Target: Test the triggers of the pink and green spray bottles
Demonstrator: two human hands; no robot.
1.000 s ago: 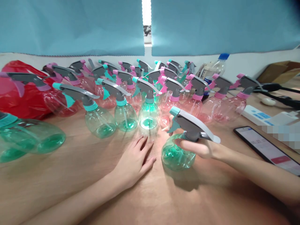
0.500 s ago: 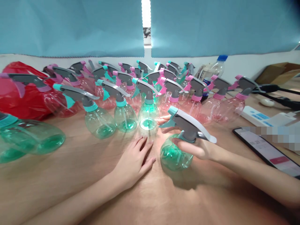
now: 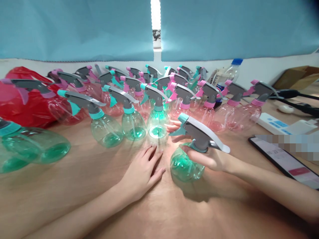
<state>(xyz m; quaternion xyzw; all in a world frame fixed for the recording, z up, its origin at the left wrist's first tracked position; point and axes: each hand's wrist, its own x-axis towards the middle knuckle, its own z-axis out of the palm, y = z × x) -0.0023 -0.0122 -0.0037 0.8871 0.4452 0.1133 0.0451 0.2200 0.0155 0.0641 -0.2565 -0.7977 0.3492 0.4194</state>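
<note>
My right hand (image 3: 211,158) is around the neck of a green spray bottle (image 3: 184,164) with a grey and teal trigger head. The thumb crosses the near side just under the collar; the other fingers are behind the bottle, partly hidden, their tips showing past its left side. My left hand (image 3: 143,171) lies palm down on the table, fingers stretched out, holding nothing. Just beyond the left fingertips stand a green spray bottle (image 3: 157,126) and another green spray bottle (image 3: 134,127) with teal collars.
Several pink spray bottles (image 3: 184,111) and green ones crowd the back of the brown table (image 3: 104,186). A red plastic bag (image 3: 25,109) sits at the left. On the right are a phone (image 3: 281,159), a white power strip (image 3: 272,122), a clear bottle (image 3: 231,72) and a cardboard box (image 3: 299,77).
The fingers of my right hand have shifted very slightly around the bottle. My left hand and the bottles look unmoved.
</note>
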